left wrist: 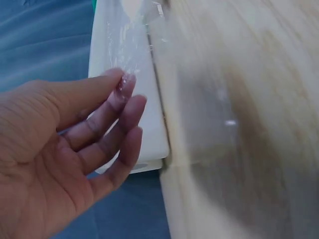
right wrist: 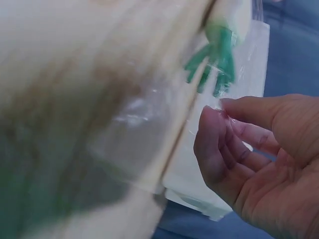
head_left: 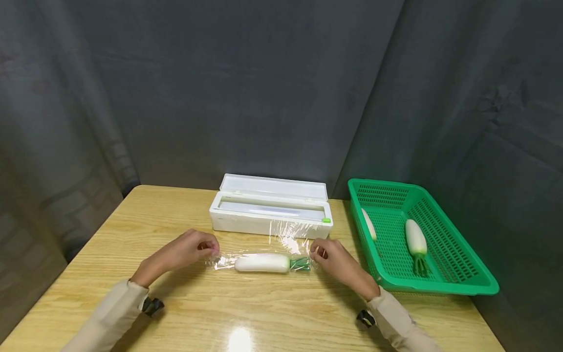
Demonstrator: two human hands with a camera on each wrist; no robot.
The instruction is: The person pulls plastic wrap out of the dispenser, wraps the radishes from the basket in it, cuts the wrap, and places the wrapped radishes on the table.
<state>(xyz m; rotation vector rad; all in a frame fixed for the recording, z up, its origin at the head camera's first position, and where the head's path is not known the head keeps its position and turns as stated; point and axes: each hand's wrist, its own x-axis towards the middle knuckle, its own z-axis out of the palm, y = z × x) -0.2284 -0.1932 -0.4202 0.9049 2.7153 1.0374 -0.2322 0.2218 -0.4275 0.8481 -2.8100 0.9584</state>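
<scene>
A white radish (head_left: 262, 263) with short green stalks (right wrist: 218, 62) lies sideways on the wooden table, with clear plastic wrap (head_left: 226, 260) around and over it. At the radish's tip end, my left hand (head_left: 193, 250) pinches the wrap between thumb and forefinger; the left wrist view shows the other fingers loosely bent. My right hand (head_left: 336, 261) pinches the film beside the green stalks. Just behind the radish stands a white wrap dispenser box (head_left: 246, 224), its lid (head_left: 272, 187) raised and a green slide cutter (head_left: 326, 220) at its right end. Shiny film hangs near the box's front.
On the right a green plastic basket (head_left: 440, 288) holds a radish (head_left: 415, 237) with green stalks and another white radish (head_left: 368, 225), partly hidden by the basket's wall. A dark curtain (head_left: 246, 88) hangs behind the wooden table (head_left: 198, 313).
</scene>
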